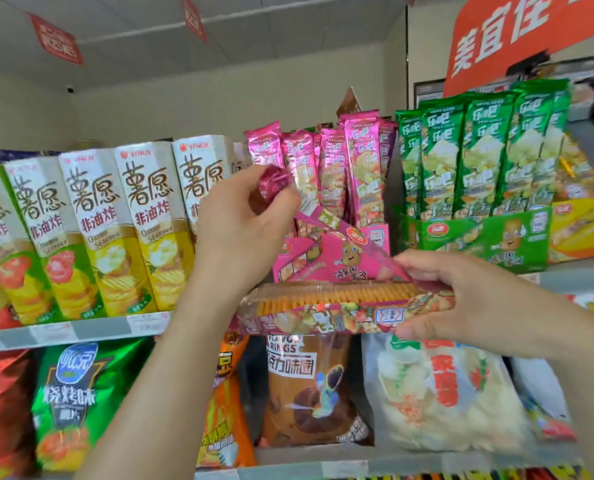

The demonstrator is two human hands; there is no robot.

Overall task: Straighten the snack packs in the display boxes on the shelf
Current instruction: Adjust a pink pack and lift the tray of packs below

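Pink snack pack (344,306) lies level, gripped between left hand (243,223) and right hand (462,299).

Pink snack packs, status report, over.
Left hand gripping one pink pack above the pink display box. Right hand holding another pack flat below. Nothing blocking.

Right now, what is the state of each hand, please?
Left hand: closed on the end of a pink snack pack.
Right hand: closed on a horizontal pink snack pack.

A shop: stocked snack shelves (81,332), hanging promo signs (517,32).
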